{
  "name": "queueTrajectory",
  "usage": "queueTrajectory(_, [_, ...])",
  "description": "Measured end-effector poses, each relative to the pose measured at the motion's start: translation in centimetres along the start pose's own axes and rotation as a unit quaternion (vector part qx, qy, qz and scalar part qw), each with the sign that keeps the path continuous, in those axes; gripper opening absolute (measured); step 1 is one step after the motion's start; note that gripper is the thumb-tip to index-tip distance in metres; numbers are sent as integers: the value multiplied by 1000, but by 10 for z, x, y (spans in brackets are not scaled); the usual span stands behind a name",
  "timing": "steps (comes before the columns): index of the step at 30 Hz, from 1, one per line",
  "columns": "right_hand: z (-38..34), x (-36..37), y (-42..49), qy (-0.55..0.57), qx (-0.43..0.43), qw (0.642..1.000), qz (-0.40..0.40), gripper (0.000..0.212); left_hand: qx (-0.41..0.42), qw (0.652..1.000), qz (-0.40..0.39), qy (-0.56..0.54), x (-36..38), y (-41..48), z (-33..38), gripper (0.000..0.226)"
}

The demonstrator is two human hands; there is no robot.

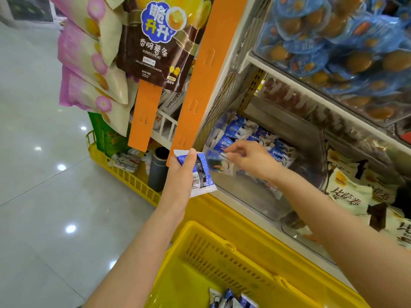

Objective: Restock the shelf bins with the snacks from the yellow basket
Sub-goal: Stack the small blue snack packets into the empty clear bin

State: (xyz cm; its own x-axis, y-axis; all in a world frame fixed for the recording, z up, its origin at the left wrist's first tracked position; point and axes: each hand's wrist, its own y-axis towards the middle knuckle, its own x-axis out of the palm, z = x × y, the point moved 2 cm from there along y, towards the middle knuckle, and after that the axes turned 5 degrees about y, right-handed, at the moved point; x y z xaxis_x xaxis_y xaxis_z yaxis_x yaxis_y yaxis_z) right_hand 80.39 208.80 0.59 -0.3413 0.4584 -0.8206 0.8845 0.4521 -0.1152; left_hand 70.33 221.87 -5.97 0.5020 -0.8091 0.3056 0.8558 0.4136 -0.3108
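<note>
I see the yellow basket [222, 258] at the bottom edge of the view, nearly emptied. A few blue-and-white snack packets [231, 300] lie against its near wall. Above and beyond it is the clear shelf bin [244, 196], where more of the same packets, the binned packets [262, 138], are heaped toward the back and left corner.

My left hand [182, 174] is raised in front of the bin's left front corner. Its thumb and fingers are wrapped round one packet [203, 174]. That packet is a small flat pouch, blue with white crimped ends, with a barcode and dark print facing me.

My right hand [251, 158] reaches over the bin's front wall, fingers pointing left. A blurred packet [219, 162] sits right at its fingertips. Motion blur keeps me from telling whether the fingers pinch it or have let go.

The next bin to the right holds white bags [349, 194] with brown corners and black lettering. The bin on the shelf above is packed with round blue packs [333, 36].

On the floor to the left stands a second yellow basket [129, 176], holding green bags [109, 138] and a grey roll [158, 172]. A potato sticks bag [153, 45] hangs above it.
</note>
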Motion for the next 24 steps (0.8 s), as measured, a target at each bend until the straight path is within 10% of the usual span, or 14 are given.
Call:
queueTrajectory(6, [-2,17,5,101,95,978,-154,56,-16,1000,3,-6,1,5,-1,46])
queueTrajectory(14, [-21,7,-39,55,-140,977,154,23,5,1000,-7,-14,0,-1,5,31])
queueTrajectory(24, [-20,18,-84,220,-24,974,40,27,53,987,-154,11,20,-27,3,31])
